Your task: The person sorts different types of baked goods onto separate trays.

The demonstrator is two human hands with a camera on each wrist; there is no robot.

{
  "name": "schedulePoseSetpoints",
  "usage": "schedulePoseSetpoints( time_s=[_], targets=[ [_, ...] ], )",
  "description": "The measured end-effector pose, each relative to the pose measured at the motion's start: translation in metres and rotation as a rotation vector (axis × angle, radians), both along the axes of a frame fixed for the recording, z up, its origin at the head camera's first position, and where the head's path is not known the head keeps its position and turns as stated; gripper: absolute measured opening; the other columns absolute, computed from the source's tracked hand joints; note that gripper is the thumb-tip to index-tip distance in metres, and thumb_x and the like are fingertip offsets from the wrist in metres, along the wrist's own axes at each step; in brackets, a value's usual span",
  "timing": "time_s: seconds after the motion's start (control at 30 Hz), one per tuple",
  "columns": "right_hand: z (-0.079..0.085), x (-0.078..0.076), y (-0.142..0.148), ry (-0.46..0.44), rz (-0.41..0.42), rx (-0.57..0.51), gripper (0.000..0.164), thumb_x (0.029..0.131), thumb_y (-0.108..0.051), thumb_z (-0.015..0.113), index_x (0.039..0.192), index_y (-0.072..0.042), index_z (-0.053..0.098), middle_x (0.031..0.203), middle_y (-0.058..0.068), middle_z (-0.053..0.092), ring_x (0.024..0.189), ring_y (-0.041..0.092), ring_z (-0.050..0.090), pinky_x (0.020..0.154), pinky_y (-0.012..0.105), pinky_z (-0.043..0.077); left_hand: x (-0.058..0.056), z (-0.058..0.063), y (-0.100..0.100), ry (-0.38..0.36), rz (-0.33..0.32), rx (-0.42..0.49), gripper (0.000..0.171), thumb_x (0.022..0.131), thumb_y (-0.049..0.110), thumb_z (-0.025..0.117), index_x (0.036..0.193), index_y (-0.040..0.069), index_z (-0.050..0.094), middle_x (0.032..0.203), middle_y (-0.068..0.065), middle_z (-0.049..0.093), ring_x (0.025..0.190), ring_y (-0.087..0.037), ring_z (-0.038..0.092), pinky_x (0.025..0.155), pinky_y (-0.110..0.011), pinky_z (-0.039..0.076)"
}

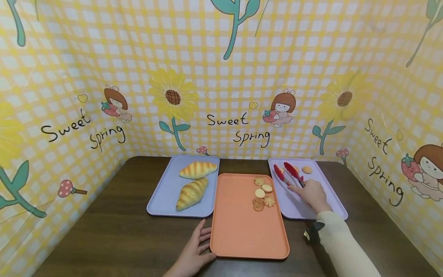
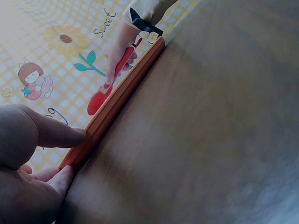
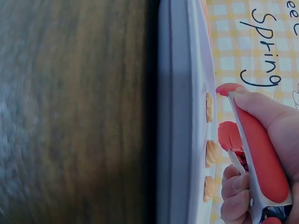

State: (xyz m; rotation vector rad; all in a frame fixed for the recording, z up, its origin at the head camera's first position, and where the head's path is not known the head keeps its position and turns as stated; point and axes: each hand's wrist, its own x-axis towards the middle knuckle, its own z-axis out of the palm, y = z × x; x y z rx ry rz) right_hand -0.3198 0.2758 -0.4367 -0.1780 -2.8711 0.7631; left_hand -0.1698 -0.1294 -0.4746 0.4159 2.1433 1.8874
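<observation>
My right hand [image 1: 313, 194] grips red-tipped tongs [image 3: 261, 154] over the lilac tray [image 1: 332, 196] on the right. The tongs' two red tips are spread apart with nothing between them, close to the swirled cookies [image 3: 210, 153] at that tray's far end. Three of these cookies show in the right wrist view. My left hand [image 1: 194, 250] rests at the near left edge of the orange tray [image 1: 247, 234], fingers loosely extended. In the left wrist view its thumb and fingertips touch the tray's rim. Several assorted cookies [image 1: 260, 193] lie along the orange tray's right side.
A blue tray [image 1: 162, 196] to the left holds two croissants [image 1: 192, 194]. All three trays stand on a dark wooden table [image 1: 114, 215]. A yellow checked cloth [image 1: 221, 77] with printed flowers surrounds the table at the back and sides.
</observation>
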Motion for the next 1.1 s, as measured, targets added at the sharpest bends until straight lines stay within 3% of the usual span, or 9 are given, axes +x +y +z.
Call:
schedulePoseSetpoints(
  time_s=[0.47,0.7,0.83,0.97,1.1],
  targets=[
    [0.005,0.008,0.0,-0.005,0.038,-0.013,0.053,0.082,-0.051,0.076,0.067,-0.005,0.055,0.058,0.001,0.037,0.054,0.019,0.043,0.048,0.027,0.032,0.0,0.0,0.001,-0.008,0.006,-0.009,0.098,0.083,-0.011,0.071,0.152,-0.012,0.002,0.144,-0.038,0.031,0.133,-0.052,0.034,0.106,-0.052,0.043],
    [0.012,0.023,-0.004,0.011,0.115,0.019,0.061,0.082,-0.051,0.077,0.101,0.006,0.07,0.061,0.003,0.041,0.062,0.021,0.046,0.051,0.028,0.033,0.0,0.0,0.0,-0.004,0.002,-0.003,0.098,0.084,-0.011,0.071,0.152,-0.012,0.001,0.145,-0.038,0.03,0.133,-0.052,0.034,0.106,-0.053,0.043],
    [0.018,0.036,-0.009,0.005,0.158,0.047,0.074,0.08,-0.052,0.078,0.115,0.012,0.066,0.072,0.013,0.058,0.071,0.026,0.052,0.057,0.033,0.041,0.0,0.0,0.0,-0.005,0.001,-0.002,0.098,0.084,-0.011,0.071,0.152,-0.012,0.001,0.145,-0.038,0.03,0.134,-0.052,0.034,0.106,-0.052,0.043],
    [0.022,0.05,-0.013,0.008,0.2,0.09,0.084,0.078,-0.055,0.079,0.125,0.012,0.062,0.103,0.03,0.067,0.086,0.033,0.061,0.072,0.046,0.055,0.0,0.0,0.0,-0.003,0.003,-0.001,0.098,0.083,-0.012,0.071,0.152,-0.012,0.0,0.145,-0.038,0.03,0.133,-0.052,0.034,0.105,-0.051,0.044],
    [0.023,0.061,-0.017,0.016,0.243,0.09,0.081,0.077,-0.053,0.08,0.122,0.012,0.064,0.102,0.028,0.068,0.08,0.029,0.059,0.065,0.041,0.053,0.002,-0.001,0.0,0.028,0.008,0.011,0.098,0.082,-0.014,0.071,0.151,-0.013,0.001,0.144,-0.039,0.031,0.133,-0.052,0.034,0.105,-0.049,0.044]
  ],
)
